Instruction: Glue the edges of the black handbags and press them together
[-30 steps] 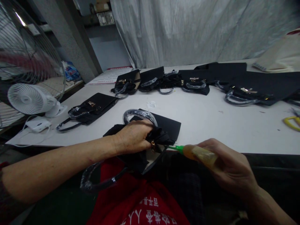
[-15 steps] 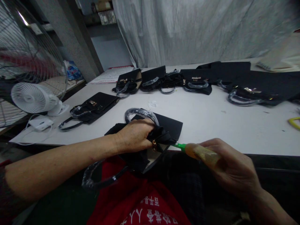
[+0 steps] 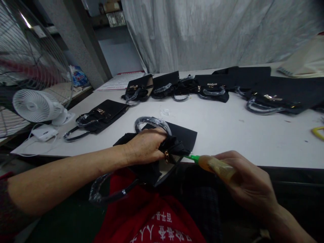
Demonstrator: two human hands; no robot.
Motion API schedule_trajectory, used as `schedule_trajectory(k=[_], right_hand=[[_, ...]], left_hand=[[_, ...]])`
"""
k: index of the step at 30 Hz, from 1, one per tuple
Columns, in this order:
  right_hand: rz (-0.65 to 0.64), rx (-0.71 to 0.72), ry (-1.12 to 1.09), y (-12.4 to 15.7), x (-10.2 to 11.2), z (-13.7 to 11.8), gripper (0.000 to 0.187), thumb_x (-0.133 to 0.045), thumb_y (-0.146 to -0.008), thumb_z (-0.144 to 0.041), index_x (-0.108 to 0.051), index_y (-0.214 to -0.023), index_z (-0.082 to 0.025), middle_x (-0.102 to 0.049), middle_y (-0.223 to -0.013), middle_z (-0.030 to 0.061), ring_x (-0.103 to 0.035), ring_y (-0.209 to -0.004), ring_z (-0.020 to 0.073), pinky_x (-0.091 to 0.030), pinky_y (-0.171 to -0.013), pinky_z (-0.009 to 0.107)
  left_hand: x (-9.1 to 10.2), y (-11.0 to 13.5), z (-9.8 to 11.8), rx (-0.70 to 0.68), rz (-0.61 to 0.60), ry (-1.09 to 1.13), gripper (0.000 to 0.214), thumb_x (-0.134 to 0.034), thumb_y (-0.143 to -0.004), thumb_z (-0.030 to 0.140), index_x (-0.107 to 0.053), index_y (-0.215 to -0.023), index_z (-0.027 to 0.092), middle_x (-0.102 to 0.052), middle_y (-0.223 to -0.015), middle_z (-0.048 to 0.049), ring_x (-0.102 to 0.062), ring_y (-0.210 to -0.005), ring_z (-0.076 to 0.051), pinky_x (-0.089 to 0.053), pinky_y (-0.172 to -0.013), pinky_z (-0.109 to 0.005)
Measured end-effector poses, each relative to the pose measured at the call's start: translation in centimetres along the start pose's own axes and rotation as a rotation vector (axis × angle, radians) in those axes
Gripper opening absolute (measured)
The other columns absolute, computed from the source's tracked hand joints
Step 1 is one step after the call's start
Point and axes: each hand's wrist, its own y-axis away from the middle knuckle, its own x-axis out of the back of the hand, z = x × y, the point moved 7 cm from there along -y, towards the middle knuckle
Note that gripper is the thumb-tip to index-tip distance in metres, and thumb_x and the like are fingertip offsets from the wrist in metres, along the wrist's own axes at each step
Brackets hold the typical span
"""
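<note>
A black handbag with plastic-wrapped handles lies at the table's front edge, partly over my red apron. My left hand grips the bag near its gold ring, fingers closed on the black material. One wrapped handle arches behind that hand; the other handle hangs down over the apron. In my right hand is a glue bottle, yellowish and translucent with a green nozzle. The thin tip of the nozzle reaches the bag's side edge, by its pale lining. Exactly where the tip touches is too small to tell.
Another black handbag lies at left on the white table. Several more bags line the back. A small white fan stands at left before a large wire fan. A yellow handle shows at right.
The right hand has shifted slightly left with the glue bottle, bringing the nozzle a little further in at the bag's edge. The left hand and the bag look almost unmoved.
</note>
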Motion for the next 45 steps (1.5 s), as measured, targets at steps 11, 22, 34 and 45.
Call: schedule_trajectory(k=[11,22,34,45], right_hand=[[-0.105,0.060,0.031,-0.2,-0.3,-0.8,0.009,-0.055,-0.090,-0.023,-0.059,-0.097,-0.021,-0.064,-0.091,0.0058,-0.062,-0.067,0.0143,-0.046,-0.052,0.023],[-0.151,0.096,-0.055,-0.2,-0.6,-1.2,0.009,-0.054,-0.089,-0.022,-0.058,-0.097,-0.023,-0.064,-0.092,0.0054,-0.063,-0.069,0.0156,-0.046,-0.053,0.024],[-0.142,0.071,-0.006,-0.2,-0.2,-1.7,0.015,-0.056,-0.085,-0.017,-0.057,-0.098,-0.025,-0.065,-0.090,0.0036,-0.063,-0.065,0.0138,-0.046,-0.052,0.020],[-0.144,0.158,0.168,0.2,-0.4,-2.8,0.018,-0.050,-0.084,-0.016,-0.054,-0.100,-0.023,-0.066,-0.092,0.0044,-0.065,-0.063,0.0118,-0.047,-0.050,0.017]], left_hand=[[0.0,0.0,-0.1,-0.003,0.012,0.004,0.009,-0.062,-0.075,0.022,-0.065,-0.075,0.014,-0.063,-0.079,-0.0036,-0.056,-0.072,-0.014,-0.042,-0.064,-0.025],[0.0,0.0,0.1,0.013,-0.011,-0.017,0.010,-0.062,-0.076,0.024,-0.065,-0.077,0.014,-0.064,-0.083,-0.0047,-0.058,-0.077,-0.016,-0.044,-0.067,-0.026],[0.0,0.1,0.1,-0.014,0.022,-0.018,0.012,-0.061,-0.077,0.024,-0.065,-0.076,0.013,-0.062,-0.078,-0.0041,-0.056,-0.071,-0.014,-0.042,-0.062,-0.025],[0.1,0.2,0.3,-0.072,0.031,-0.005,0.011,-0.061,-0.078,0.023,-0.067,-0.079,0.014,-0.064,-0.084,-0.0045,-0.058,-0.077,-0.015,-0.045,-0.069,-0.027]])
